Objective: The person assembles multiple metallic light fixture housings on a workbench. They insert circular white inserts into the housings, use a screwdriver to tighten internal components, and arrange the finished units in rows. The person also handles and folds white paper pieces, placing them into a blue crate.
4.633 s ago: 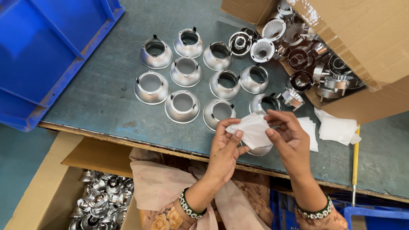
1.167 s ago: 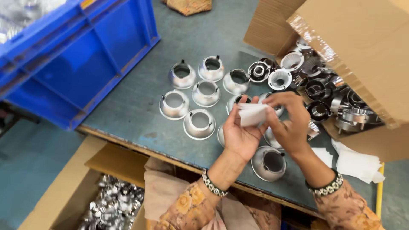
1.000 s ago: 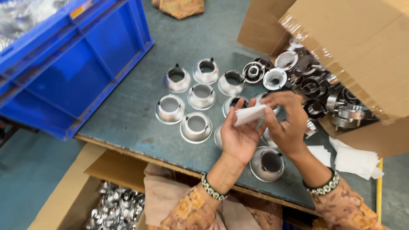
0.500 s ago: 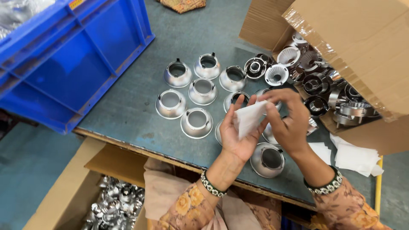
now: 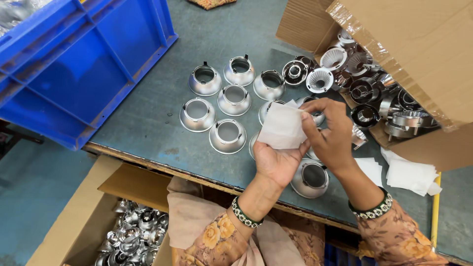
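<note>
My left hand (image 5: 277,162) holds a square of white paper (image 5: 282,127) above the table edge. My right hand (image 5: 331,134) pinches the paper's right edge with thumb and fingers. Just below both hands a shiny metal cone-shaped reflector (image 5: 310,177) rests mouth up on the grey table (image 5: 148,123). Several more silver reflectors (image 5: 227,136) stand in rows to the left of my hands, partly hidden behind the paper.
A tipped cardboard box (image 5: 419,54) at the right spills several chrome reflectors (image 5: 364,91). Loose white paper squares (image 5: 411,175) lie at the right. A blue plastic crate (image 5: 74,64) fills the left. A cardboard box of metal parts (image 5: 128,236) sits below the table edge.
The reflector that was wrapped in paper between my hands now sits on the table below them. My hands have lifted and spread a paper square. The camera view shifted slightly.
</note>
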